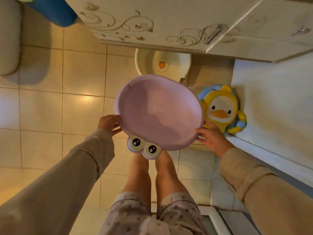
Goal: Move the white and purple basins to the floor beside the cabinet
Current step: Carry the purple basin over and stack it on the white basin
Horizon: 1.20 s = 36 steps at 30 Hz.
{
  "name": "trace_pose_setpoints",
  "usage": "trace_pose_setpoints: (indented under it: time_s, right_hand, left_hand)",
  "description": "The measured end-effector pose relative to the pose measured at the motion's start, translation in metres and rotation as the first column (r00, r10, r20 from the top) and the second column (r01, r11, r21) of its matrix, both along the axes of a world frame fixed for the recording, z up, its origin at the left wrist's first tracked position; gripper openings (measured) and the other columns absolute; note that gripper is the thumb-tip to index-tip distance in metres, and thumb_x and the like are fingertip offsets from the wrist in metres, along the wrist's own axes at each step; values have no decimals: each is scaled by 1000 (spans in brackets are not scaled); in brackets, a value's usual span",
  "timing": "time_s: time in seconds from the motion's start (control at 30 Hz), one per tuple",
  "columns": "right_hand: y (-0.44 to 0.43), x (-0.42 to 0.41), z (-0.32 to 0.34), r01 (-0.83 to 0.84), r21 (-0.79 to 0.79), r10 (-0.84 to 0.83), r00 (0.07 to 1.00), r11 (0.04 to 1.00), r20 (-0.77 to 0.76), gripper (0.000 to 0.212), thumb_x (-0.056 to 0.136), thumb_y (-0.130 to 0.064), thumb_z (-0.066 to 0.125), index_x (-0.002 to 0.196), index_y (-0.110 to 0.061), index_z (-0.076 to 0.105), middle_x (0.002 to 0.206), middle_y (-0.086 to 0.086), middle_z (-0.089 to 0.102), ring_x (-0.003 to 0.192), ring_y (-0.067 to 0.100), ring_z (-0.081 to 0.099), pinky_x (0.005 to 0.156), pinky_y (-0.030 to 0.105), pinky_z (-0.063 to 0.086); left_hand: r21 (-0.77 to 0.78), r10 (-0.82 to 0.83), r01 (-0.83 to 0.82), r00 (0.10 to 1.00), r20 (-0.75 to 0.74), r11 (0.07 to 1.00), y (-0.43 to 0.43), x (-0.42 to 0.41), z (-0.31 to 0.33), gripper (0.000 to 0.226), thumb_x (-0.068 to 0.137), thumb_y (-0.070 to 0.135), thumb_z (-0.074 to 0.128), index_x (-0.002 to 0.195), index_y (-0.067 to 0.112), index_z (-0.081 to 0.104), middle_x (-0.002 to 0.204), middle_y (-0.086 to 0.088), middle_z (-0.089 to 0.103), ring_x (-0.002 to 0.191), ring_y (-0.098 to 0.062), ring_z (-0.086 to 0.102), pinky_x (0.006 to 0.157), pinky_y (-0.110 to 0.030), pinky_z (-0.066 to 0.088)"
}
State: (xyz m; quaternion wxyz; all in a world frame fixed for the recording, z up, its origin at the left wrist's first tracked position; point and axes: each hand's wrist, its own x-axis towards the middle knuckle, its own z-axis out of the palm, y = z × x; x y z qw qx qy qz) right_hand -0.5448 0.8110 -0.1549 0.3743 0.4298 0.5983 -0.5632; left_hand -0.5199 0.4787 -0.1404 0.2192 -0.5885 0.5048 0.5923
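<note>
A purple basin [157, 112] with two cartoon eyes on its near rim hangs in the air above the tiled floor, tilted slightly. My left hand [109, 123] grips its left rim and my right hand [212, 138] grips its right rim. Beyond it, a white basin [145, 62] with a duck face printed inside sits on the floor, partly tucked under the cabinet [152, 22] with swirl decoration. The purple basin hides the white basin's near edge.
A yellow duck-shaped item [221, 109] leans against a white surface [271, 102] on the right. A white toilet [8, 36] stands at the far left, a blue object [54, 11] at the top left. My bare legs [152, 180] are below the basin.
</note>
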Motion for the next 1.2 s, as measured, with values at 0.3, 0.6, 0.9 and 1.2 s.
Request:
trace_pose_setpoints:
  time_s: [0.3,0.6,0.9,1.2]
  right_hand:
    - [-5,-36,-158,-39,19,38,996,999,87,47,84,3,59,127,-16,52,110,9,62,93,22,62,76,32,51]
    - [-19,-160,-244,-131,37,134,988,991,-76,28,87,4,54,77,-23,53,84,-2,59,77,12,59,82,34,50]
    - [-21,-264,-328,-115,275,181,956,955,-230,35,82,8,59,98,-22,49,115,2,56,110,22,56,96,44,49]
    - [-23,-321,-378,-137,388,241,942,911,-234,67,83,0,63,140,-23,39,142,4,48,123,25,51,86,29,51]
  left_hand:
    - [12,-172,172,982,73,985,2,-35,-160,14,79,-1,55,92,2,57,84,-6,58,75,-20,57,70,-32,52]
    - [-36,-369,368,929,-17,929,-7,-158,-240,15,83,3,52,98,5,53,90,-7,57,78,-20,58,80,-34,49]
    - [-249,-568,536,820,-75,807,-5,-238,-335,18,85,11,53,102,6,52,75,-1,56,73,-18,57,81,-37,51]
    - [-485,-669,610,740,66,627,-5,-271,-380,19,66,25,61,59,11,51,56,-5,55,47,-17,54,42,-23,48]
